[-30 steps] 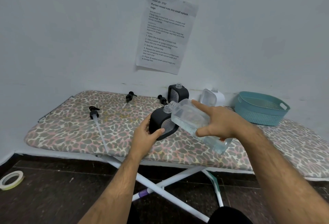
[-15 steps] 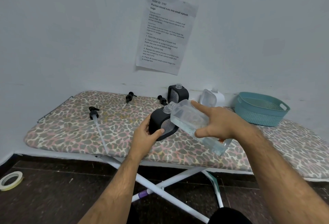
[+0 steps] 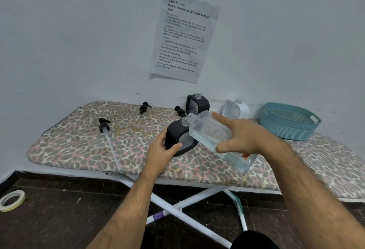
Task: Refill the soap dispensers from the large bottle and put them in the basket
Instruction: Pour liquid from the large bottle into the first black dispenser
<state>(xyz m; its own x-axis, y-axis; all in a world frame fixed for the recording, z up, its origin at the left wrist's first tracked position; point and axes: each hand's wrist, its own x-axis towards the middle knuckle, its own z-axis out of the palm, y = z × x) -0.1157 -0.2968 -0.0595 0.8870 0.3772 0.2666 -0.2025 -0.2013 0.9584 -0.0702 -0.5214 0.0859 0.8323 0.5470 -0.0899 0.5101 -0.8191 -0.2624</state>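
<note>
On the leopard-print ironing board, the left hand grips a tilted black soap dispenser. The right hand clasps the large clear plastic bottle, tipped, mouth beside the dispenser's neck. The teal plastic basket stands far right.
</note>
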